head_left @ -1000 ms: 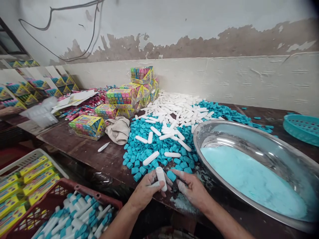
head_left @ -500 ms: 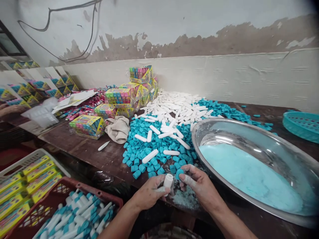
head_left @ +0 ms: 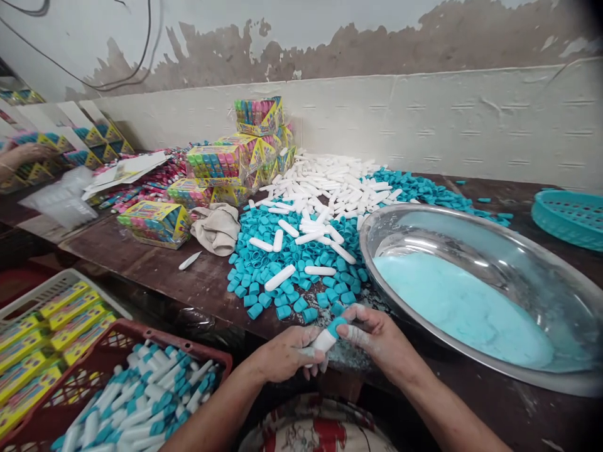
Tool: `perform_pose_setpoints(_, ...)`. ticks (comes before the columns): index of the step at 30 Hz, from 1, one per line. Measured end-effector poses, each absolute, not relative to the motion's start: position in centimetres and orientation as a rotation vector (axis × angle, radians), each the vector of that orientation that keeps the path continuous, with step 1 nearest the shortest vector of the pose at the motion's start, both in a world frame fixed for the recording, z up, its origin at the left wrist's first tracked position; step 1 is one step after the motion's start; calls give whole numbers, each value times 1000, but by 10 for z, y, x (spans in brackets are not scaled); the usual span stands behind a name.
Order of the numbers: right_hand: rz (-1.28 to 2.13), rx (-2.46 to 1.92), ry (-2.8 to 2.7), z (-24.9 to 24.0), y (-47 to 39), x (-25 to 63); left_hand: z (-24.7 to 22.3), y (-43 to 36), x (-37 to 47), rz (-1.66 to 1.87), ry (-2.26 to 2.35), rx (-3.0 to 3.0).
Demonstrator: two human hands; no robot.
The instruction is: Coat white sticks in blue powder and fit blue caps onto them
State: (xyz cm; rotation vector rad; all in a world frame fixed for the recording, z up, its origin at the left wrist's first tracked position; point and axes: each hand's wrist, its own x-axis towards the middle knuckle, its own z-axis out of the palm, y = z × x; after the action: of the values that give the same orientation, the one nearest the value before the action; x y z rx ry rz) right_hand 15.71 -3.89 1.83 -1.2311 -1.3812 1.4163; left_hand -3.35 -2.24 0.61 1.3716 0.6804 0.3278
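Right of the red crate (head_left: 207, 355), the left hand (head_left: 282, 356) grips a white tube (head_left: 324, 341) near the bench (head_left: 141, 267) edge (probably light, stiff and powder-slick, best held mid-barrel); the right hand (head_left: 384, 342) pinches the blue cap (head_left: 336, 326) at its upper end, left of the steel basin (head_left: 532, 282)

The left hand (head_left: 282, 353) and the right hand (head_left: 387, 342) are bare, and a pale powder (head_left: 357, 337) covers the fingers (head_left: 365, 315), most clearly on the right. Both forearms (head_left: 221, 402) are bare also. At the lap shows a garment (head_left: 325, 432), cream-coloured, printed with red patches and dark-lined shapes.
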Motion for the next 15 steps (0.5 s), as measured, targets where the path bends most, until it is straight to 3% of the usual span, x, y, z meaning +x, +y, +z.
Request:
perform_pose_setpoints(8,1519,-1271,-1626,27,-38,167,8,-36,-16,427,1137,1957)
perform_pose_setpoints(15,1503,-1360,-1647,30,-44,156,3,-31,-8,168,1224,2003)
